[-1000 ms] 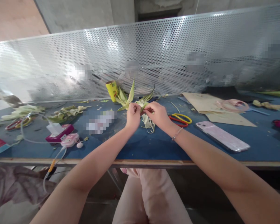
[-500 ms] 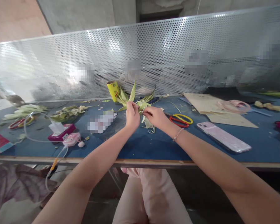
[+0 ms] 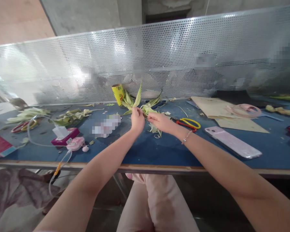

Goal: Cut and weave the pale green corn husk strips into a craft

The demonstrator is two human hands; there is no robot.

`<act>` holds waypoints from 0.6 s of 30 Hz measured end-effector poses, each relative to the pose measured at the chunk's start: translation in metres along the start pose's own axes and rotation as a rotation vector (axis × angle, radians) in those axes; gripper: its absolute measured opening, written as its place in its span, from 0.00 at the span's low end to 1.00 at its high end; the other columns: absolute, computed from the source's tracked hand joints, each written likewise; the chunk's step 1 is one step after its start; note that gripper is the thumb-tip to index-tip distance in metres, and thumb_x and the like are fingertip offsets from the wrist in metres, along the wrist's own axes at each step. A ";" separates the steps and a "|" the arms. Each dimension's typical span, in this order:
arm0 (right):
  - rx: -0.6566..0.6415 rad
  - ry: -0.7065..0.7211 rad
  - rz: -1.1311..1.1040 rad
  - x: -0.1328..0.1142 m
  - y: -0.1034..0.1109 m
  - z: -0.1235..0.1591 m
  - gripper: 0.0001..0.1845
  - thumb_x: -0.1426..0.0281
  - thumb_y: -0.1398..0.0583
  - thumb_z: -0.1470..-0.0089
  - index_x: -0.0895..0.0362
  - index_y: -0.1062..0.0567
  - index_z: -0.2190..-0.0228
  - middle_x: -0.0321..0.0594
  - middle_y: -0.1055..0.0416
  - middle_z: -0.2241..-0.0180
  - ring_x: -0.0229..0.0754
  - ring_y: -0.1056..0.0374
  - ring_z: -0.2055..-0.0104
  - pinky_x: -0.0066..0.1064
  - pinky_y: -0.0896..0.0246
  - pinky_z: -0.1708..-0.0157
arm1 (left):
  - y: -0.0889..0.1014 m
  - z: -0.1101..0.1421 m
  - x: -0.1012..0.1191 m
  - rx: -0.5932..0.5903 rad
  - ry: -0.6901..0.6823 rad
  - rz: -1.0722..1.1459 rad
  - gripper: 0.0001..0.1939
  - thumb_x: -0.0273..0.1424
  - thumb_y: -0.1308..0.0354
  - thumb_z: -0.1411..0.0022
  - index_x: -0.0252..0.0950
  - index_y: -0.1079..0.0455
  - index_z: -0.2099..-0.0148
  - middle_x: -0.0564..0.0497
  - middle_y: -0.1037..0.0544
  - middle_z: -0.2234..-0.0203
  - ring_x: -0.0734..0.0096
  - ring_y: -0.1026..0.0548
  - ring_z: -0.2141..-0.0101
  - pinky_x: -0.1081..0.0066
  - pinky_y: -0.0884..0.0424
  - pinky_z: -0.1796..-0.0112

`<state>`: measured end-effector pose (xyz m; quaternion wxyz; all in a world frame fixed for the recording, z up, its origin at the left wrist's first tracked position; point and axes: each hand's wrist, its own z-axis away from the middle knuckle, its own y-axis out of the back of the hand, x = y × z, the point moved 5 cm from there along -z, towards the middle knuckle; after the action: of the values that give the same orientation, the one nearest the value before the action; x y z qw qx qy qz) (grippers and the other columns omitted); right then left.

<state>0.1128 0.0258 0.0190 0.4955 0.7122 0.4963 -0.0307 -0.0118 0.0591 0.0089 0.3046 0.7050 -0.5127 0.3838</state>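
Note:
Over the middle of the table, my left hand (image 3: 138, 120) is closed in a pinch on a pale green corn husk (image 3: 137, 96), with a long pointed leaf standing up above the fingers. Close beside it, my right hand (image 3: 160, 121) has its fingers pressed together at the same husk bundle; a thin piece seems to run between the two hands, but the fingertips hide its detail. More husk leaves lie just behind the hands, and loose shredded husk (image 3: 156, 129) lies below the right hand. Scissors with red and yellow handles (image 3: 190, 123) rest right of my right hand.
A yellow cup-like container (image 3: 118, 94) leans behind the husks, near a perforated metal screen (image 3: 145, 58). To the right lie a pink phone (image 3: 232, 141) and brown card sheets (image 3: 241, 125). Leftward are a tissue pack (image 3: 65, 136), a pink charger (image 3: 75, 144), husk piles (image 3: 71, 117) and more scissors (image 3: 24, 126).
My right fingers have curled tighter, and the right hand has shifted slightly. My left hand stays at the husk. The whole view has moved a little.

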 end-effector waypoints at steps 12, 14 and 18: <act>0.111 -0.093 0.024 0.010 0.003 0.005 0.09 0.67 0.48 0.43 0.55 0.36 0.75 0.32 0.41 0.80 0.37 0.45 0.76 0.30 0.54 0.73 | -0.013 0.003 0.004 -0.181 0.295 0.441 0.11 0.27 0.47 0.38 0.37 0.45 0.72 0.60 0.41 0.84 0.83 0.42 0.84 0.77 0.46 0.79; 0.156 -0.116 0.053 0.012 0.003 0.004 0.11 0.65 0.48 0.42 0.54 0.36 0.75 0.32 0.41 0.81 0.37 0.45 0.77 0.31 0.55 0.74 | -0.015 0.004 0.005 -0.217 0.320 0.512 0.12 0.28 0.47 0.38 0.36 0.43 0.73 0.60 0.41 0.84 0.84 0.41 0.84 0.78 0.45 0.79; 0.197 -0.132 0.078 0.014 0.004 0.004 0.13 0.66 0.48 0.42 0.54 0.38 0.77 0.32 0.41 0.82 0.37 0.44 0.77 0.31 0.54 0.74 | -0.017 0.005 0.005 -0.265 0.308 0.488 0.14 0.26 0.45 0.40 0.34 0.40 0.78 0.58 0.40 0.87 0.83 0.41 0.84 0.76 0.44 0.79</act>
<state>0.1247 0.0323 0.0128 0.4555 0.7727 0.4291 -0.1068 0.0064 0.0568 0.0101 0.3669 0.4489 -0.6600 0.4777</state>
